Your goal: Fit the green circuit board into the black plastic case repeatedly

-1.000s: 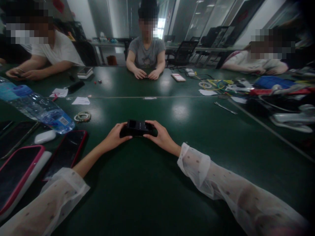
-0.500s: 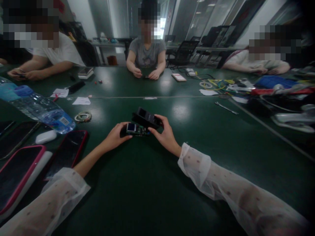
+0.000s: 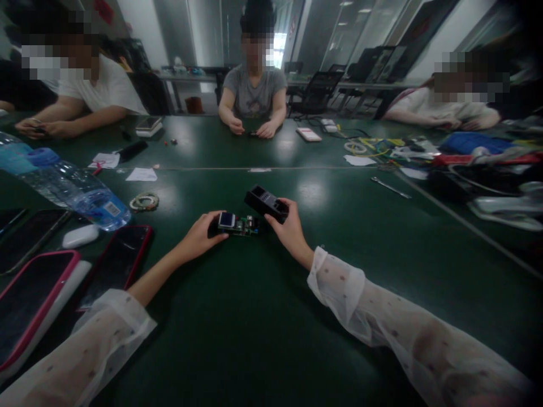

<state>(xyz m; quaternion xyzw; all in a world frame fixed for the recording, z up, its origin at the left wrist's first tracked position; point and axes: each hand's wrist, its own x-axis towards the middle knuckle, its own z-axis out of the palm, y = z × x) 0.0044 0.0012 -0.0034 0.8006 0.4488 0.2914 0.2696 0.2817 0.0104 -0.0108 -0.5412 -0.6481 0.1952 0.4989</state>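
My left hand [image 3: 208, 233] grips the left end of a green circuit board [image 3: 241, 225], thumb in front and fingers behind. A small square screen [image 3: 227, 219] sits on the board's left part. In my right hand [image 3: 286, 227] is a black plastic housing [image 3: 266, 202], pinched at its right end between thumb and fingers. The housing has a rectangular opening and smaller cut-outs, and it is tilted, lying above and to the right of the board. Board and housing are apart. The left end of the board is partly hidden by my fingers.
Phones [image 3: 116, 265], a white earphone case [image 3: 80, 236], water bottles [image 3: 97, 206] and a beaded bracelet [image 3: 144, 201] lie at left. A wrench-like metal tool [image 3: 390, 187] and a pile of cables [image 3: 382, 146] are at right. Three people sit across the green table [image 3: 237, 328].
The black housing has moved right, away from the circuit board, in my right hand. More of the board's right part shows. My left hand has stayed in place.
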